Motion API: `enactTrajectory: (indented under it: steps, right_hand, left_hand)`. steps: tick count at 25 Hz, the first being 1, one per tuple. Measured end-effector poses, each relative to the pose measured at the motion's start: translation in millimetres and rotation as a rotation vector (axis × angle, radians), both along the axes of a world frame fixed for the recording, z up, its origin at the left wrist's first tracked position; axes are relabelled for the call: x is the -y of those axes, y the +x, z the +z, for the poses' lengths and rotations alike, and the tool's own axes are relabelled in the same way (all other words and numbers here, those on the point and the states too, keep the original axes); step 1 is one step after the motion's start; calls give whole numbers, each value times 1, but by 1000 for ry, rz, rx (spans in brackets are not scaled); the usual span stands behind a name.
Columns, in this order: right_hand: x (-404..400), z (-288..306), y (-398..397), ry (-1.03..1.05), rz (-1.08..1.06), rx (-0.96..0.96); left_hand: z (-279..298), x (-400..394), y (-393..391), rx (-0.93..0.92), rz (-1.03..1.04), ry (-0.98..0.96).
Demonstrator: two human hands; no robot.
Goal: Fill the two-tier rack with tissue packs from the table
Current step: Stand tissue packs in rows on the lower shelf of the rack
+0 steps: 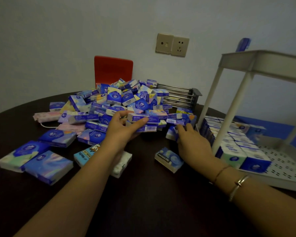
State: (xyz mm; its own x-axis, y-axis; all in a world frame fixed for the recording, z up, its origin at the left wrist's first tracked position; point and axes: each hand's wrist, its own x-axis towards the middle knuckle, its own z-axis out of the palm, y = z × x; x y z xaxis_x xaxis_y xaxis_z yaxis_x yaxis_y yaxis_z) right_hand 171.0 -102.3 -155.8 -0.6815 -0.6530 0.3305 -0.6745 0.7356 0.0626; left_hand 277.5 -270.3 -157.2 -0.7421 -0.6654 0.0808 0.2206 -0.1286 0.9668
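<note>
dozens of tissue packs [120, 103] are still heaped on the table [143, 202], with the bulk of the pile at 11 to 12 o'clock from the hands and loose strays lying flat at 9 o'clock. the two-tier rack [246, 93] stands at 3 o'clock, at the table's right edge. on its lower tier [284, 161], rows of packs [236, 144] are stood on edge along the far and left part; the perforated floor toward 4 o'clock is bare. on the upper tier [263, 62] only one pack [243, 44] is seen above the rim; the rest of that shelf is hidden from this angle. the task is judged to be under half done: the lower tier is partly filled, and the upper tier appears barely started.

a small stack of packs [143, 122] is gripped at the pile's near edge by the left hand [125, 129], fingers curled over the top and thumb alongside. a pack [173, 134] just left of the rack is pinched by the curled fingers of the right hand [191, 142].

a red chair back [113, 70] at 12 o'clock, a metal rack [178, 97] behind the pile and a wall socket [172, 45] are also present.
</note>
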Motion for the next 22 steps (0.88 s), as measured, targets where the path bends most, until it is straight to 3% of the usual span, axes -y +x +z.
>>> enactTrajectory:
  steps: [4,7,11,16,22]
  right_hand:
    - [-26,9,19,-488,198,112]
    - [-59,19,40,-737,276,184]
    - [-106,31,56,-847,353,261]
    - [-143,44,60,-988,464,559]
    - [-182,48,46,-823,466,582]
  left_hand:
    - [15,-18,10,-43,-215,254]
    - [26,-39,14,52,-359,302]
    - [34,-77,14,134,-453,273]
    - [44,-123,11,125,-505,341]
    - [54,-178,-5,143,-650,391]
